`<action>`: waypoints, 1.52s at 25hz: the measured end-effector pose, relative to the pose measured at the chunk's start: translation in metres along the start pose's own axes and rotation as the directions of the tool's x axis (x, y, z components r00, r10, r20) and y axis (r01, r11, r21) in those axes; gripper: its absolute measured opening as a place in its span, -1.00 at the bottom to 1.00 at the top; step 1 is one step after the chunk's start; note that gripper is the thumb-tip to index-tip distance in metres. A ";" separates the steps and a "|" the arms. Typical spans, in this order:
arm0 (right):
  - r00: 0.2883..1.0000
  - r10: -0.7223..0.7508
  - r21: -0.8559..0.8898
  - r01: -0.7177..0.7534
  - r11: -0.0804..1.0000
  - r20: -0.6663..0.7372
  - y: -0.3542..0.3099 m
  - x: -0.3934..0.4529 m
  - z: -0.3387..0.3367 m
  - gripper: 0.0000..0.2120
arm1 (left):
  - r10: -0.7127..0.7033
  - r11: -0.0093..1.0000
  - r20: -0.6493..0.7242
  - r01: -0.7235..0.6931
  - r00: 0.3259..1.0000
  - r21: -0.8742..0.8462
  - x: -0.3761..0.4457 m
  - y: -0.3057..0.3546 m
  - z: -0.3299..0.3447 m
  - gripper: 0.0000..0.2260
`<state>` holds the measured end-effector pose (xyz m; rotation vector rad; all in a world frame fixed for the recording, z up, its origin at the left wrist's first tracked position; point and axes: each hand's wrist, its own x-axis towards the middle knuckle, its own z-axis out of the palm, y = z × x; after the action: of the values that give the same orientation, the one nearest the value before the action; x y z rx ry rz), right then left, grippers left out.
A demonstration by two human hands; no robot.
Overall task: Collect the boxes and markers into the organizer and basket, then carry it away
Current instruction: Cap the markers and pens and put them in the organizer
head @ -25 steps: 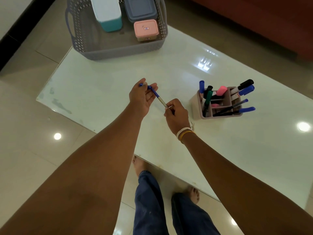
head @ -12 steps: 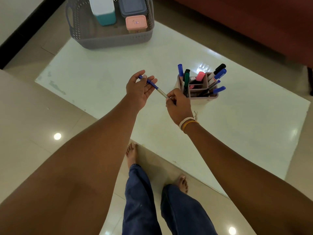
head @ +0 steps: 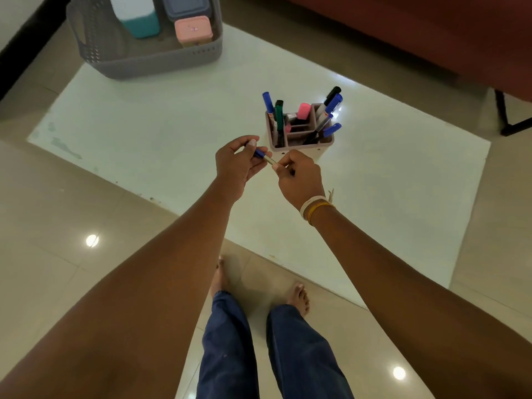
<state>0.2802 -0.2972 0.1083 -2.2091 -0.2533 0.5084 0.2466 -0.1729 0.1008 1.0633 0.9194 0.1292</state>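
The two hands are now closer together than before, and less of the pen shows between them. Nearest, at 6 o'clock, stand two bare feet (head: 299,296) on the tiled floor (head: 51,277), below the near edge of the white table (head: 161,133). Above the table, the left hand (head: 237,165) holds the blue end of the pen (head: 263,155) with curled fingers and thumb. The right hand (head: 300,177) pinches its other end. Just beyond the hands, at 12 o'clock, stands the organizer (head: 299,139) with several markers (head: 331,106) upright or leaning in its compartments. Far at 11 o'clock, the grey basket (head: 161,57) holds the teal box (head: 138,17), the pink box (head: 193,30) and a grey box (head: 185,7)
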 end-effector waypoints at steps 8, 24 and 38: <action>0.972 0.076 -0.235 -0.022 0.972 0.222 0.000 0.021 -0.039 -0.79 | 0.008 0.976 0.183 -0.047 0.983 0.211 0.002 0.017 0.028 -0.68; 0.990 0.083 -0.208 -0.105 0.973 -0.112 0.003 0.074 -0.022 -0.84 | -0.009 0.811 0.011 0.001 1.000 0.585 0.045 0.018 0.024 -0.83; 0.672 0.702 0.521 -0.697 0.493 0.234 0.010 0.058 -0.026 -0.69 | -0.192 0.820 0.015 0.151 0.981 0.552 0.068 0.017 0.029 -0.58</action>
<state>0.3443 -0.3015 0.0995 -1.6085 0.7877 0.8786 0.3155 -0.1496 0.0790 1.4975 1.0106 -0.3467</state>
